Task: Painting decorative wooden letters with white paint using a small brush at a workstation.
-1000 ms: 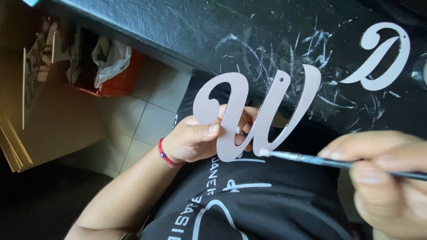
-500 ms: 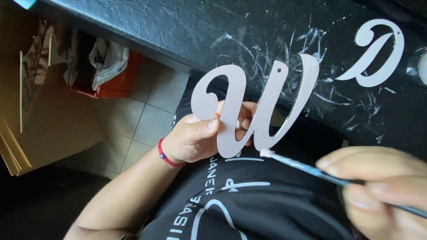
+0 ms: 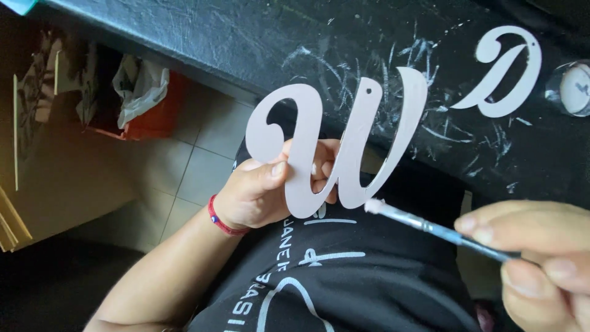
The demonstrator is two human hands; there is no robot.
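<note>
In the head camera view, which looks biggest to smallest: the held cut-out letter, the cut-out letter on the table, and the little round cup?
1. Held cut-out letter, though nearness to the camera flatters it.
2. Cut-out letter on the table.
3. Round cup, partly cut off by the frame edge.

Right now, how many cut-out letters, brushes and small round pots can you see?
Cut-out letters: 2, one in the left hand, one lying on the black table
Brushes: 1, in the right hand
Small round pots: 1
Total: 4
</note>
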